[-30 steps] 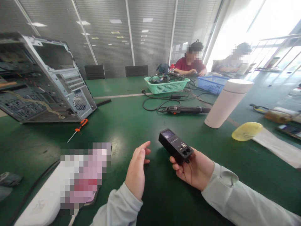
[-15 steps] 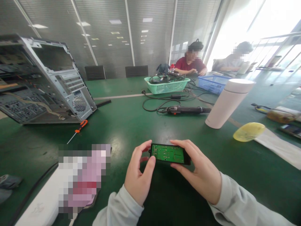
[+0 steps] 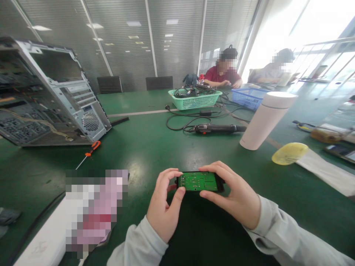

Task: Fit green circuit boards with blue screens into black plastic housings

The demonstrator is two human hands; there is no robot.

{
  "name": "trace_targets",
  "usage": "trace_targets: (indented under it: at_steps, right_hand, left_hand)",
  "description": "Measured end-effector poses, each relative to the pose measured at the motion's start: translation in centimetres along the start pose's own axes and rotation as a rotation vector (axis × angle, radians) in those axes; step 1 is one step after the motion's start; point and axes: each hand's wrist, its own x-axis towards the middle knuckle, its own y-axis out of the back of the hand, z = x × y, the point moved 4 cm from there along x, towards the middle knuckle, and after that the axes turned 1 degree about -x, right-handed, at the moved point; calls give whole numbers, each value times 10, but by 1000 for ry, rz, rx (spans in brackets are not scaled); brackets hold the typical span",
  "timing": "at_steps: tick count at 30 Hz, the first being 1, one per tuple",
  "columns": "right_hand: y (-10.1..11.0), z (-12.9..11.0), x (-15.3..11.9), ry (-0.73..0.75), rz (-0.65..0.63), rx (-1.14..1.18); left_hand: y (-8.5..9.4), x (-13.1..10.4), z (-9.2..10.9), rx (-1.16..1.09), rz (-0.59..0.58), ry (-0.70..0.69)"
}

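Between my hands is a green circuit board (image 3: 196, 181) set in a shallow black casing, its soldered side facing up. My left hand (image 3: 167, 207) pinches the left end, thumb on the near edge and index fingertip over the far corner. On the other end, my right hand (image 3: 235, 195) grips with the thumb along the near edge and the fingers along the far edge. The underside of the casing is hidden. Beyond my hands lies a black electric screwdriver (image 3: 219, 128) with a coiled cable.
An opened computer case (image 3: 69, 96) stands at left, an orange-handled screwdriver (image 3: 93, 148) beside it. A pinkish bottle (image 3: 266, 122) and yellow oval object (image 3: 290, 153) are at right. Farther back are a green basket (image 3: 195, 103) of cables, a blue basket (image 3: 246, 98) and two seated people.
My left index finger has come down onto the board's far left corner. The board looks slightly flatter. The whole view has shifted a little.
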Motion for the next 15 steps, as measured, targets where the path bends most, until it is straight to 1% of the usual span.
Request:
trace_targets:
  at_steps: [2,4,7,9,12,15]
  right_hand:
    - [0,-1,1,-19,-7,9]
    - [0,-3,1,-19,19,3]
    - [-1,-5,1,19,84,-41]
    - [-1,-7,1,48,103,-75]
    - [0,-9,1,77,113,-116]
    - [2,-14,0,127,128,-178]
  left_hand:
    - [-1,-1,2,-4,-16,-17]
    - [-2,-2,4,-9,-30,-35]
    - [-2,-3,7,2,-30,-78]
    - [0,-5,11,39,-15,-128]
    - [2,-7,17,159,15,-202]
    - [1,-8,25,331,1,-291]
